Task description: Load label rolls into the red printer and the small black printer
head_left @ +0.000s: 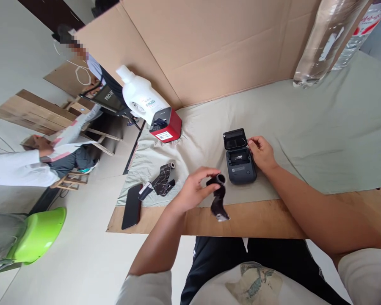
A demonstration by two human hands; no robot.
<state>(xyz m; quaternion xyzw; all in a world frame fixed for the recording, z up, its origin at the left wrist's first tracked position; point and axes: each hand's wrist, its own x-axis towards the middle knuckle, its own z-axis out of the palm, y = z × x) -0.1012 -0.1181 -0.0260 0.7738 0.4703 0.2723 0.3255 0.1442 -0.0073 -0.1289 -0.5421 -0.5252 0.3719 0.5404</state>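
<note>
Both forearms extend forward from the seated person, bare from the short white sleeves down. The left hand [195,186] is raised slightly above the surface, wrist bent inward, with thumb and fingers [209,171] curled and pinched together in a closed grip. The right arm runs diagonally from the lower right, its forearm lying low over the surface edge. The right hand [262,152] sits palm down, knuckles up, with its fingers [252,144] bent and pressing at their tips.
</note>
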